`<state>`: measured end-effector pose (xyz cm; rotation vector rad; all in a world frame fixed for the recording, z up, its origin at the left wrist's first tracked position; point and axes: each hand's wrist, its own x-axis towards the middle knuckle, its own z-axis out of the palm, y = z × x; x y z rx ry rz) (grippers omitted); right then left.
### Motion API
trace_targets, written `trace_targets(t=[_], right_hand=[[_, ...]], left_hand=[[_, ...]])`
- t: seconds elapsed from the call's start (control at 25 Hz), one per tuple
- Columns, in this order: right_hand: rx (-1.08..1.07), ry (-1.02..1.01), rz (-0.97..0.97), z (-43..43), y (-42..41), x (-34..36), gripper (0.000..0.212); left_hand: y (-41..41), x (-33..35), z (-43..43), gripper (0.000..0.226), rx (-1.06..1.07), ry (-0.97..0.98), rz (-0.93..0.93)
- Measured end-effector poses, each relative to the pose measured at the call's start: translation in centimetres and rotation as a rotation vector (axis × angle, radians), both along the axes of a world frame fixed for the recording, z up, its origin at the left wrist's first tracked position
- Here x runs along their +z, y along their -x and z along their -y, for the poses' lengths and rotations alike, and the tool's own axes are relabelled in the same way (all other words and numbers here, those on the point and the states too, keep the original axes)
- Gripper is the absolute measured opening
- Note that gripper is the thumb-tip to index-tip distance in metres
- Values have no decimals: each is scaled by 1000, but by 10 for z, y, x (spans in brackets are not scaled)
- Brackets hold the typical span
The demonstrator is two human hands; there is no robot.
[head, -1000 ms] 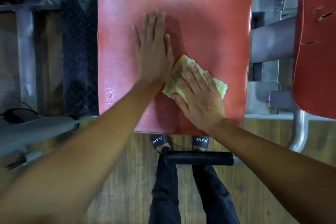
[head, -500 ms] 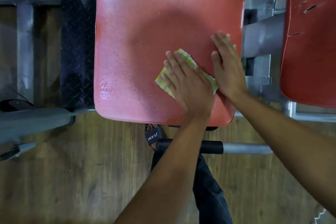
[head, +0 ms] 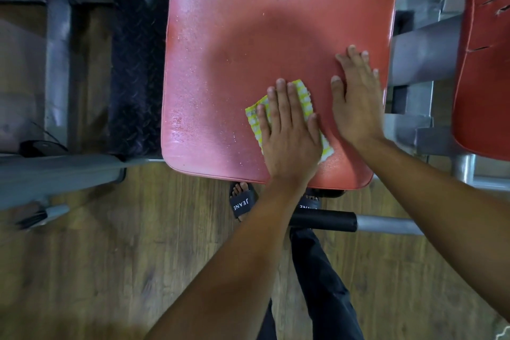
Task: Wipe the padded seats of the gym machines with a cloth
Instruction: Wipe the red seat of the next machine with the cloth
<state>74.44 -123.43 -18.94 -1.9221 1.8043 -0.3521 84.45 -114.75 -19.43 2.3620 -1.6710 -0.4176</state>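
Squarely under the left hand lay the yellow-and-white checked cloth, on the near right part of the red padded seat. The fingers were straight and close together, pressing the cloth flat to the vinyl rather than curling round it. The thumb lay along the cloth's right edge, and only the corners showed past the palm.

Just beside it, the right hand rested palm down on the bare seat near the right edge. Its fingers were extended and slightly spread, grasping nothing. The two hands were close but apart. The seat's left half looked speckled and shiny.

To the right, a grey steel frame separated the seat from a second red pad with small tears. To the left sat a black checker-plate step. Below the seat's near edge, a black foam-covered bar crossed in front of the person's dark trousers, and a black slide sandal stood on the wooden floor.
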Motion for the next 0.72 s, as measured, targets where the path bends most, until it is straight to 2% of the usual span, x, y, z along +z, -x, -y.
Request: trace_targets(t=[0.16, 0.28, 0.6, 0.72], right_hand=[[-117, 15, -109, -4, -22, -1, 47], [-160, 31, -169, -6, -31, -5, 49], [-242, 42, -200, -6, -41, -5, 50], [-251, 38, -187, -5, -42, -6, 50]], left_hand=[[-44, 2, -11, 60, -227, -3, 71], [-86, 2, -14, 60, -310, 4, 145], [-170, 5, -11, 61, -271, -1, 267], [-188, 6, -3, 63, -235, -31, 242]])
